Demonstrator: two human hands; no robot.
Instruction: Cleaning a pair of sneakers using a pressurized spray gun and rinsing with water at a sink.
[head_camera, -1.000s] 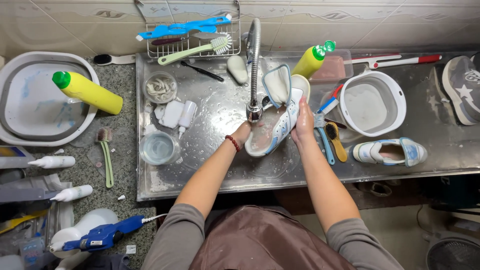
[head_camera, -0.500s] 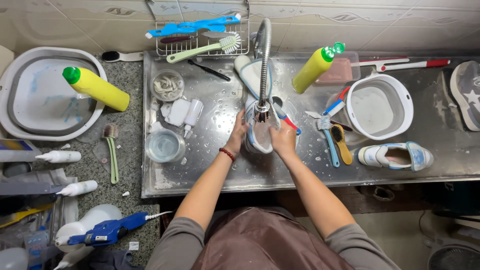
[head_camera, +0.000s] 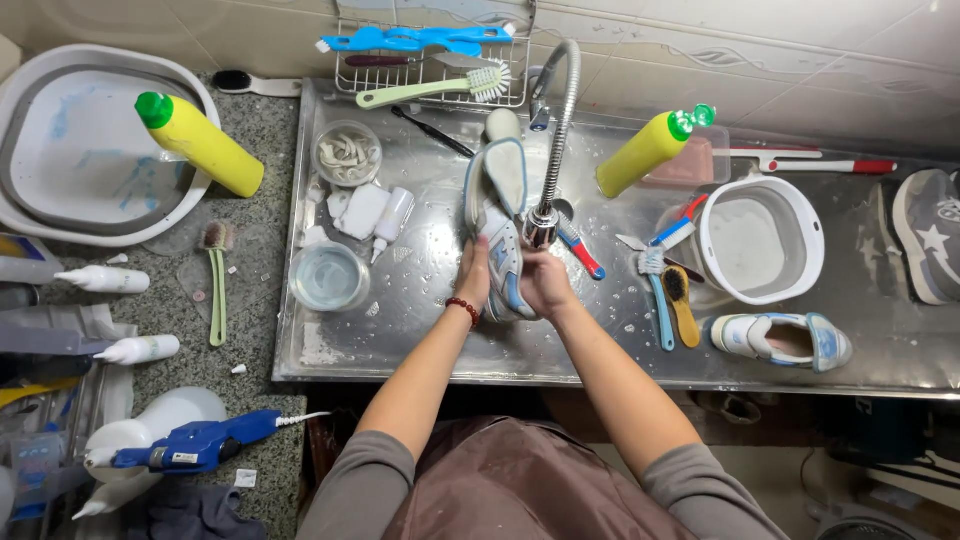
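I hold a white and blue sneaker over the steel sink tray, just under the bent metal tap. My left hand grips its left side and wears a red bead bracelet at the wrist. My right hand grips the heel end from the right. The shoe is turned on its side, tongue pointing to the wall. The matching sneaker lies on the tray at the right.
Brushes lie right of my hands beside a white tub. Two yellow bottles, a glass bowl, a wire rack with brushes, a grey basin and a blue tool surround the sink.
I turned the sneaker from lying open to the right to on its side under the tap, and my right hand moved from its side to the heel. The view shifted slightly.
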